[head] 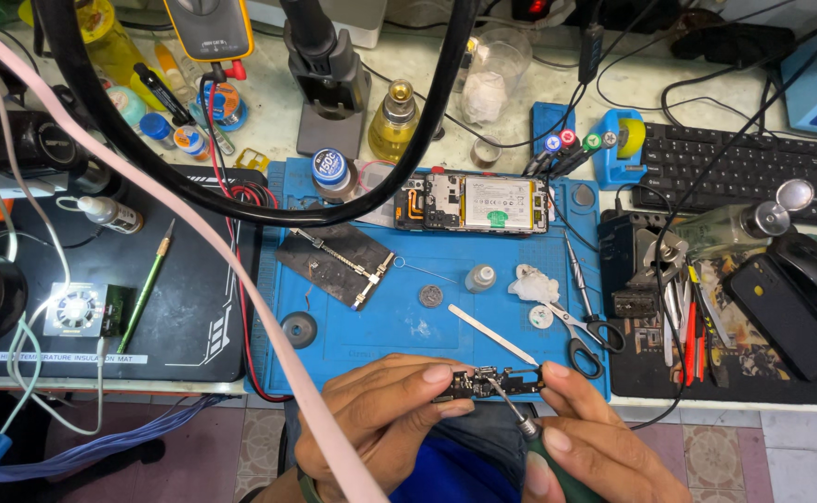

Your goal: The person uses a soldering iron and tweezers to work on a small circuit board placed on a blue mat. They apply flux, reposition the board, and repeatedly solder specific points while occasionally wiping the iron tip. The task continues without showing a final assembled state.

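My left hand [381,419] pinches a small black circuit board [497,380] at the near edge of the blue work mat [399,326]. My right hand [585,438] steadies the board's right end with its fingertips and grips a green-handled tool [534,445], whose thin metal tip rests on the board. Further back on the mat lies an opened phone [472,203] with its battery and inner boards showing.
On the mat lie a metal board holder [334,263], a thin metal spudger [492,333], scissors [584,335], a small bottle [480,278] and a white wad [534,284]. A black mat [185,298] lies left; a tweezers tray, black phone [786,317] and keyboard [744,168] right. Cables cross overhead.
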